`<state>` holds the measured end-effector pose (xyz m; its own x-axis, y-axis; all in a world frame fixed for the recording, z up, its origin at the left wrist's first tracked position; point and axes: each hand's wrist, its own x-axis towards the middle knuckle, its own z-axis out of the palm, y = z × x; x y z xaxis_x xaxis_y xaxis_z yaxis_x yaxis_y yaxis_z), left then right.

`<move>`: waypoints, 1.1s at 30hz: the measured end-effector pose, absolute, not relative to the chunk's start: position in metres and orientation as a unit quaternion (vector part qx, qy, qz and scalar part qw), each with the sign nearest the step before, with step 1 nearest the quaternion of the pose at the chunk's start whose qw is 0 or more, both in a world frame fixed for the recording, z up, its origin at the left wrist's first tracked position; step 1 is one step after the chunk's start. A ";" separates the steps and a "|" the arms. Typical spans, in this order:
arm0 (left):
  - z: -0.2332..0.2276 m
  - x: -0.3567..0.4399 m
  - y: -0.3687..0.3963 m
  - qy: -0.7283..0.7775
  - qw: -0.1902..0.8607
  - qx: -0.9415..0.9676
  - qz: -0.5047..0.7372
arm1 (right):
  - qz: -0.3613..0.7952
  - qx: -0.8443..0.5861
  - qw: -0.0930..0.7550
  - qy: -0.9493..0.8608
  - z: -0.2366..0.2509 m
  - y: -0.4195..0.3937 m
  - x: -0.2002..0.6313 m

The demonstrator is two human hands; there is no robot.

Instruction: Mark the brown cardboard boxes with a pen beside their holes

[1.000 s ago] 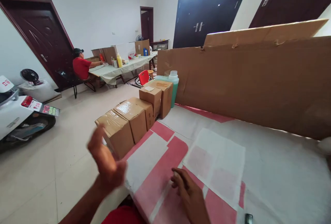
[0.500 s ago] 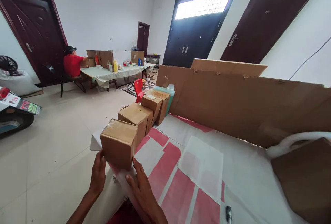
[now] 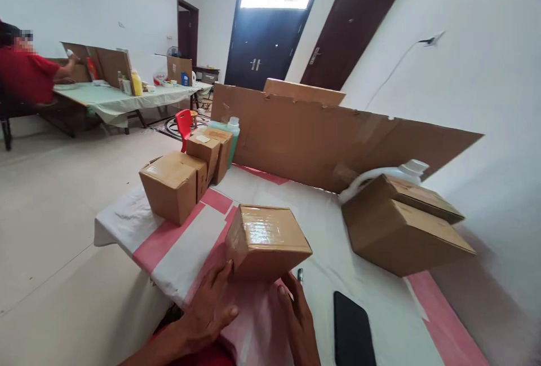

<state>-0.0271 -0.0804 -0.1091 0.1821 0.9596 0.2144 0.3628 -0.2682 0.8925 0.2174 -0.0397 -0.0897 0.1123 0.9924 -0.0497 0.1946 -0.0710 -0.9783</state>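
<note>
1. A small taped cardboard box (image 3: 264, 240) sits on the counter (image 3: 372, 287), right in front of the person, with its glossy taped top tilted towards the camera.
2. The left hand (image 3: 210, 309) lies at the box's near left corner; its fingers (image 3: 226, 276) are spread and reach up against the box's left front edge.
3. The right hand (image 3: 301, 321) is at the box's near right side, its fingers (image 3: 291, 290) loosely curved with the tips at the box's lower front edge. Whether they press on the box or only lie next to it cannot be told.
4. Neither hand is closed around the box; both flank it from the near side.
5. Just right of the right hand's fingers lies a black phone (image 3: 353, 332), flat on the counter, and a small dark pen-like thing (image 3: 300, 274) lies just beyond those fingertips.
6. Further right of the fingers stands a larger brown carton (image 3: 401, 233), with a white-capped bottle (image 3: 406, 170) behind it.
7. Beyond and to the left of the left hand's fingers, a row of similar small boxes (image 3: 173, 185) runs away along the counter's edge.
8. A tall cardboard sheet (image 3: 321, 140) stands along the far side of the counter.
9. Far to the left, another person in a red shirt (image 3: 23, 75) sits at a separate long table (image 3: 127, 98).
</note>
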 end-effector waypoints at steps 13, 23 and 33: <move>-0.083 -0.026 -0.022 0.552 0.427 0.517 0.496 | 0.266 -0.533 0.490 -0.636 -0.086 -0.049 0.190; -0.059 -0.066 0.004 0.550 0.455 0.430 0.552 | 0.158 -0.434 0.435 -0.773 -0.047 -0.028 0.162; -0.065 -0.061 0.022 0.519 0.507 0.363 0.585 | 0.296 -0.420 0.429 -0.743 -0.038 0.035 0.177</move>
<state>-0.0614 0.0218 -0.0653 -0.2231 0.9695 -0.1012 -0.2162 0.0520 0.9750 0.1770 0.0346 -0.0383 -0.2783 0.8784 0.3886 0.3696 0.4713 -0.8008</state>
